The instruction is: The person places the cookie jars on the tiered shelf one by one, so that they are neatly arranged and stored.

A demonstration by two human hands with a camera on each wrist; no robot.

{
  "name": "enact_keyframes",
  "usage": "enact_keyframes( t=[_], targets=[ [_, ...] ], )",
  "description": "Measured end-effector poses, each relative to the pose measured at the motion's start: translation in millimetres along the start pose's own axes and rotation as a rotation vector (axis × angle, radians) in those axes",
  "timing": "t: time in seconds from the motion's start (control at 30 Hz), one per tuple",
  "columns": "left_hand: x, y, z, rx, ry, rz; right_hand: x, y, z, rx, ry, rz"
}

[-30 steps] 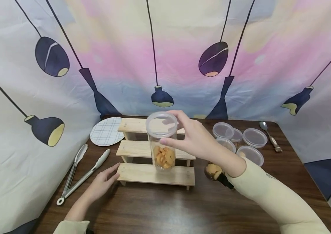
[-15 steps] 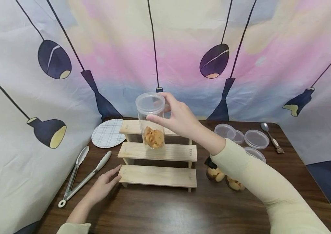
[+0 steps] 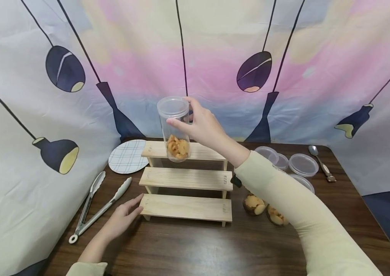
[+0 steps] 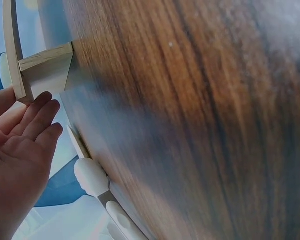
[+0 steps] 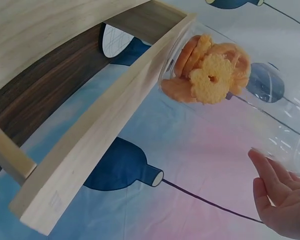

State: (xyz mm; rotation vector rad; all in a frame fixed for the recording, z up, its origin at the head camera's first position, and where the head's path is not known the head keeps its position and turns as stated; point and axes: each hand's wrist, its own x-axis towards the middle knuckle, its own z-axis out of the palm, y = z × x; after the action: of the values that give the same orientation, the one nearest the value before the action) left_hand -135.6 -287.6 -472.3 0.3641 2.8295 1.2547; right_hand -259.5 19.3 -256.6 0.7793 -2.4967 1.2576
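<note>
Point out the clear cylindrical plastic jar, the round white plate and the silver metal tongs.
Clear cylindrical plastic jar (image 3: 171, 131), head view: side wall.
Round white plate (image 3: 128, 156), head view: patterned middle.
Silver metal tongs (image 3: 98, 214), head view: one arm.

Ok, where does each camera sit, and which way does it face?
Head: worn on the head, facing forward and down at the jar and wooden stand; left hand, right hand and sleeves show.
Left wrist: worn there, facing the table and one end of the wooden stand; left hand shows.
Right wrist: worn there, facing jar, stand and backdrop; right hand shows.
Head and right wrist share the jar; all three, the stand.
</note>
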Motion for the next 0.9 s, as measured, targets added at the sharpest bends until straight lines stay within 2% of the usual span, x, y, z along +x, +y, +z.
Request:
enact_keyframes(
  t=[0.33,0.6,0.9],
  targets=[
    [-1.4,-1.9,3.2,-0.019,-0.019,-0.017,18,4,14.3,-0.048,0.022,0.031],
    [-1.9,-4.7,1.8,-0.012,-0.010,-0.008,25,10,28.4,-0.023,0.046,0.054],
    [-0.2,-0.7,-1.7,-0.023,-0.005,0.006,31,8,37.8,-0.046,0.050,0.028]
  ],
)
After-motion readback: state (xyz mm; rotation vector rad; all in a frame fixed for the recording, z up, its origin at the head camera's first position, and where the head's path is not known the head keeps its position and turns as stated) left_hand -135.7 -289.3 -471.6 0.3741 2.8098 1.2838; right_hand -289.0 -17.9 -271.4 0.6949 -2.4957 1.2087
